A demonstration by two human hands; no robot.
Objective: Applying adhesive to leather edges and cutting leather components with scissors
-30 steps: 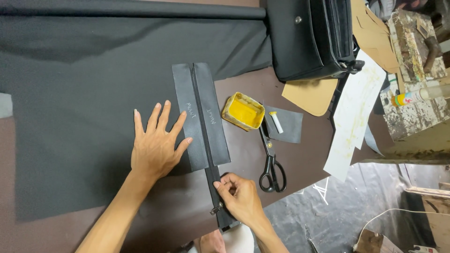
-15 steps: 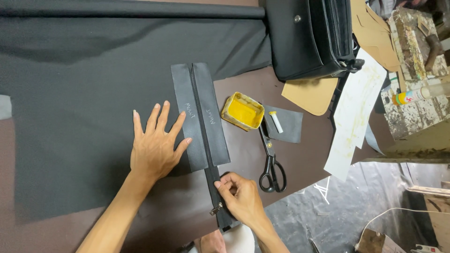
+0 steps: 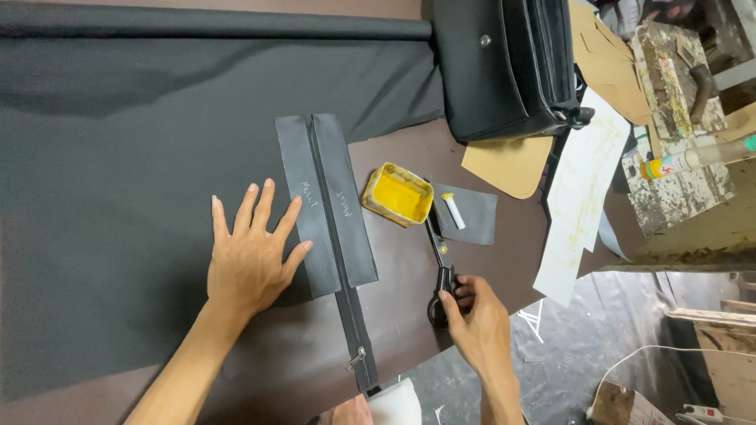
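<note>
right hand [image 3: 480, 327] had left the zipper tail [image 3: 358, 354] and curled onto the scissors [image 3: 441, 271] beside the yellow tub [image 3: 398, 194], while left hand [image 3: 252, 256] pressed flat, fingers spread, on the zipper panel [image 3: 327, 201]; cutting step likely, needing a lift.

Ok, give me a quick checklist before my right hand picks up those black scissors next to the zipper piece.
1. Right hand on the black-handled scissors: ok, fingers at the handle loops.
2. Scissors shut: ok, blades lie together.
3. Left hand holding work flat: ok, palm on the dark grey fabric sheet, fingers on the black zipper panel.
4. Zipper tail straight: ok, slider near the table edge.
5. Yellow square tub clear of the scissors: not ok, it sits right beside the blade tips.
6. Tub contents wet or dry: cannot tell.
</note>
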